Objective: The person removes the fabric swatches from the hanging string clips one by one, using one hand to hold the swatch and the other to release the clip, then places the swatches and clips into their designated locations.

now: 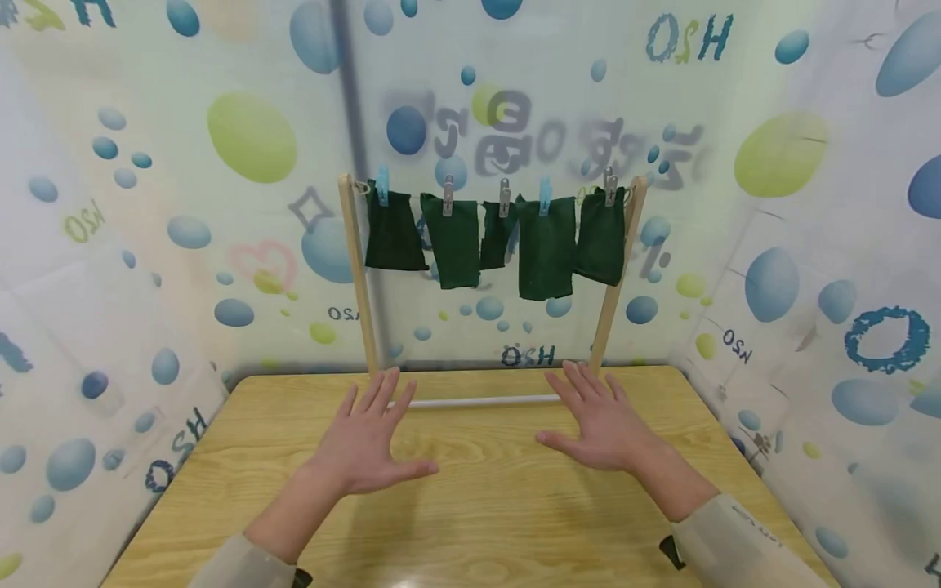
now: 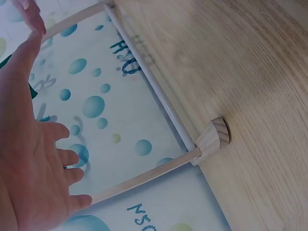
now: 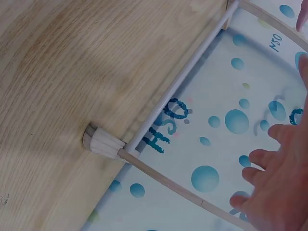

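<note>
Both hands reach forward above the wooden table, fingers spread and nothing in them. In the head view the left hand [image 1: 367, 441] is at the left, in front of the rack's left post [image 1: 359, 278]. The right hand [image 1: 599, 420] is mirrored on the other side, near the right post [image 1: 616, 282]. Between the posts hang several dark green cloth pieces [image 1: 453, 245], held up by blue clothespins [image 1: 545, 196] and grey clothespins [image 1: 504, 198]. A white bar [image 1: 478, 401] joins the posts low down. Both wrist views show the rack's wooden feet [image 2: 214, 137] on the table.
The wooden table [image 1: 485, 506] has its far edge just behind the rack. White curtains [image 1: 257, 212] with blue and green dots and printed letters surround it at the back and on both sides.
</note>
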Action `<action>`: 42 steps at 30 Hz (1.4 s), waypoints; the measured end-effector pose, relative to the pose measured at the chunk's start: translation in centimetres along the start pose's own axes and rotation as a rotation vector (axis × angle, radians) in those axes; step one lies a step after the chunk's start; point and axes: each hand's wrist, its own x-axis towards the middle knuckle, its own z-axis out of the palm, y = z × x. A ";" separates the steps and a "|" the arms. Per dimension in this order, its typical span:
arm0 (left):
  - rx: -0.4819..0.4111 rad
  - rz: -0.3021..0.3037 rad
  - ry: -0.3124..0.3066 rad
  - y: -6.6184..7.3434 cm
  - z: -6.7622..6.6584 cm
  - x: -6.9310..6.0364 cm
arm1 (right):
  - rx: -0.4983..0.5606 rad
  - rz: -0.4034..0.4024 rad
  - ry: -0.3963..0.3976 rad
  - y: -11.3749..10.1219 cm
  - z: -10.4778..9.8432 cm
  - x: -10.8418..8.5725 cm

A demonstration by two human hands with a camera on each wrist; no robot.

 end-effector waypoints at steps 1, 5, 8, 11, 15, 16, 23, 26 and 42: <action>-0.002 0.000 0.004 0.0 -0.1 0.0 | -0.007 -0.007 0.014 0.0 0.0 0.1; -0.002 0.011 0.043 -0.2 -0.4 0.2 | -0.001 -0.024 0.074 -0.3 -0.3 0.4; -0.014 0.021 0.107 -0.3 -0.8 0.5 | 0.020 -0.015 0.112 -0.7 -0.8 0.7; -0.048 0.022 0.191 -0.5 -1.5 0.8 | 0.045 0.000 0.133 -1.2 -1.5 1.2; -0.083 0.036 0.339 -0.9 -2.9 1.4 | 0.088 -0.004 0.159 -1.8 -2.8 2.1; -0.094 0.041 0.382 -1.1 -3.2 1.6 | 0.097 -0.010 0.167 -2.0 -3.1 2.4; -0.185 0.002 0.590 -2.3 -6.0 2.8 | 0.142 -0.065 0.230 -3.6 -6.0 4.8; -0.268 -0.026 0.614 -2.8 -7.2 3.6 | 0.172 -0.089 0.256 -4.6 -7.5 5.9; -0.590 -0.024 0.717 -2.7 -13.2 9.4 | 0.220 -0.150 0.310 -8.7 -12.5 9.7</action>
